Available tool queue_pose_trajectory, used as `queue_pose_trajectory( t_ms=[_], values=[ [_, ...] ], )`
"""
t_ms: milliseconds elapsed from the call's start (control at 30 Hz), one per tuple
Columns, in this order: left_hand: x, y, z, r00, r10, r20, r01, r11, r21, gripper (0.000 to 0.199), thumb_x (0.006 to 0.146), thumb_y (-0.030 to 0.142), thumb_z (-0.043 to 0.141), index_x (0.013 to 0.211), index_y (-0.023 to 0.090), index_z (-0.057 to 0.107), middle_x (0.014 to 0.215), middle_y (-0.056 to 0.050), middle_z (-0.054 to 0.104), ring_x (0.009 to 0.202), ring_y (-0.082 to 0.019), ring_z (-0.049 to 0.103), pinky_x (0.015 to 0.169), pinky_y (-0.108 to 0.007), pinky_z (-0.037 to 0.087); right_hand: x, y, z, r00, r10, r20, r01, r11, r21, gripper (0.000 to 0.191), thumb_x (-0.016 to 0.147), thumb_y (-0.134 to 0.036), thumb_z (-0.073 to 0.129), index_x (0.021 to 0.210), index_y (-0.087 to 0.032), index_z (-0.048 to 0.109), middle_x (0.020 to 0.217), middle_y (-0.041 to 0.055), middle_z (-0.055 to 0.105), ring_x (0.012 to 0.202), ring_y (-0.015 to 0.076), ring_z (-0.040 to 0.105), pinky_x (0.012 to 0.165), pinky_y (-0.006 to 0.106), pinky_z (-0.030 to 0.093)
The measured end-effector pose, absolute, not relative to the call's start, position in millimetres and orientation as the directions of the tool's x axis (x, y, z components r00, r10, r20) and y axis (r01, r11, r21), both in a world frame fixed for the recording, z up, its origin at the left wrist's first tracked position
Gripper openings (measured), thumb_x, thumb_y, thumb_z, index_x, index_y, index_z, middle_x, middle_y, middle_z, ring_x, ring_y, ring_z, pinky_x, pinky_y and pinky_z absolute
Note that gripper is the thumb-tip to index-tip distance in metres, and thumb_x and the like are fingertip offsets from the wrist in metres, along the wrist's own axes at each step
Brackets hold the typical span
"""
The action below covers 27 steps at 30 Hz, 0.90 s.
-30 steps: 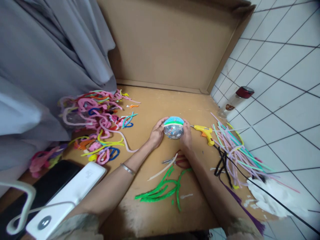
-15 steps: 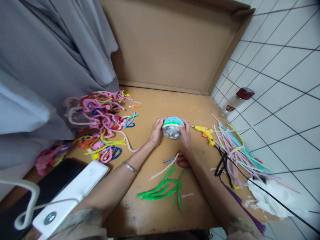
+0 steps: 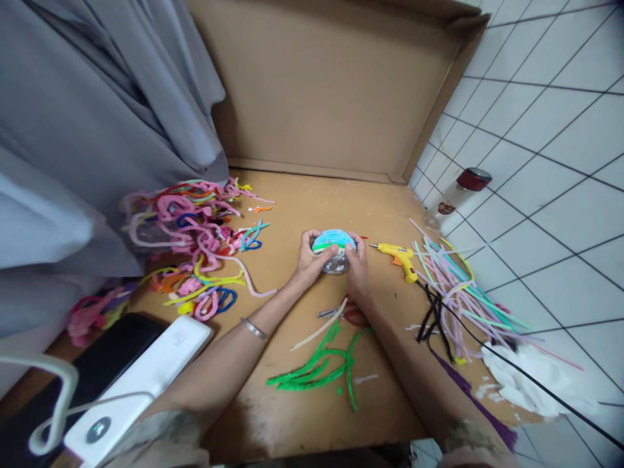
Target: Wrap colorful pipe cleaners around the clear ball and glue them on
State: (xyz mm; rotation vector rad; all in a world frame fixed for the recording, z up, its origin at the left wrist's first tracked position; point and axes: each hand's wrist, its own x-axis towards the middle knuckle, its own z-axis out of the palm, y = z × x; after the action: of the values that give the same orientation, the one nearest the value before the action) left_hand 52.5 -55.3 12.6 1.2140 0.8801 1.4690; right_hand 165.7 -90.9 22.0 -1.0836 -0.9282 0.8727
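Note:
Between my two hands is a round ball-like piece [image 3: 335, 240], its upper part covered in light blue strips with a green band below, its lower part clear or greyish. My left hand [image 3: 312, 255] wraps its left side, thumb lying across the front on the green band. My right hand [image 3: 357, 262] grips the right side with its thumb on the front. Nearest on the right is a yellow hot glue gun [image 3: 397, 255], lying on the table apart from my right hand. Green pipe cleaners [image 3: 316, 374] and a cream strip [image 3: 319, 330] lie below my hands.
A tangle of coloured pipe cleaners [image 3: 195, 221] fills the left side. More straight ones [image 3: 461, 292] lie right, with a white cloth [image 3: 526, 377] and the glue gun's black cord. A clear bottle with a red lid [image 3: 461, 195], a cardboard panel [image 3: 322, 91] and a white power bank [image 3: 146, 383] stand or lie around.
My left thumb has moved across the front of the ball, and my right fingers have shifted round its side. The ball shows slightly turned. Other things stay put.

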Motion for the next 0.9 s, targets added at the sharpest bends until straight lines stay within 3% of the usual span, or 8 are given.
queue_pose_trajectory(
  t_ms=[233,367,500,667,800,900],
  values=[
    [54.7,-57.0,14.3,-0.057,0.959,0.277,-0.225,-0.283,0.932,0.053,0.067,0.044,0.079,0.104,0.022,0.047,0.111,-0.006,0.059,0.106,-0.02,0.058,0.094,-0.032,0.044,163.8,-85.7,16.0,0.365,0.923,0.123,-0.261,0.228,-0.938,0.051,0.08,-0.057,0.061,0.118,-0.023,0.054,0.117,0.0055,0.065,0.106,0.0208,0.063,0.096,0.039,0.05],
    [56.1,-61.0,14.8,0.003,0.958,0.285,-0.237,-0.277,0.931,0.06,0.064,0.046,0.082,0.108,0.022,0.048,0.118,-0.007,0.057,0.11,-0.022,0.057,0.097,-0.033,0.044,167.7,-83.9,12.7,0.394,0.911,0.118,-0.223,0.22,-0.95,0.053,0.076,-0.052,0.066,0.119,-0.024,0.054,0.118,0.0053,0.064,0.105,0.0209,0.062,0.093,0.037,0.051],
    [55.5,-64.1,13.2,0.074,0.948,0.309,-0.267,-0.28,0.922,0.048,0.076,0.05,0.071,0.109,0.022,0.052,0.12,-0.008,0.057,0.116,-0.024,0.055,0.103,-0.035,0.041,173.3,-80.4,16.5,0.468,0.878,0.101,-0.187,0.21,-0.96,0.049,0.073,-0.051,0.064,0.111,-0.022,0.056,0.111,0.005,0.065,0.101,0.0216,0.062,0.092,0.038,0.05],
    [55.2,-65.2,13.7,0.065,0.935,0.35,-0.245,-0.325,0.914,0.038,0.081,0.044,0.066,0.109,0.021,0.056,0.119,-0.007,0.06,0.117,-0.023,0.055,0.105,-0.034,0.04,176.5,-76.0,18.6,0.49,0.868,0.081,-0.173,0.188,-0.967,0.046,0.072,-0.05,0.061,0.108,-0.021,0.057,0.108,0.0047,0.065,0.098,0.0217,0.062,0.093,0.04,0.051],
    [55.9,-64.5,16.7,0.04,0.911,0.411,-0.205,-0.395,0.896,0.04,0.08,0.047,0.07,0.108,0.02,0.058,0.119,-0.009,0.061,0.118,-0.023,0.056,0.106,-0.034,0.04,177.1,-75.2,16.9,0.447,0.89,0.093,-0.197,0.199,-0.96,0.046,0.075,-0.054,0.057,0.107,-0.022,0.057,0.106,0.0051,0.067,0.096,0.0216,0.064,0.088,0.039,0.053],
    [55.8,-62.8,16.9,0.03,0.909,0.415,-0.158,-0.406,0.9,0.043,0.081,0.05,0.069,0.108,0.019,0.059,0.119,-0.01,0.061,0.116,-0.023,0.057,0.104,-0.035,0.042,177.7,-75.7,16.3,0.441,0.888,0.129,-0.12,0.201,-0.972,0.046,0.078,-0.057,0.054,0.107,-0.021,0.058,0.11,0.0061,0.067,0.101,0.0217,0.062,0.092,0.038,0.052]
  ],
)
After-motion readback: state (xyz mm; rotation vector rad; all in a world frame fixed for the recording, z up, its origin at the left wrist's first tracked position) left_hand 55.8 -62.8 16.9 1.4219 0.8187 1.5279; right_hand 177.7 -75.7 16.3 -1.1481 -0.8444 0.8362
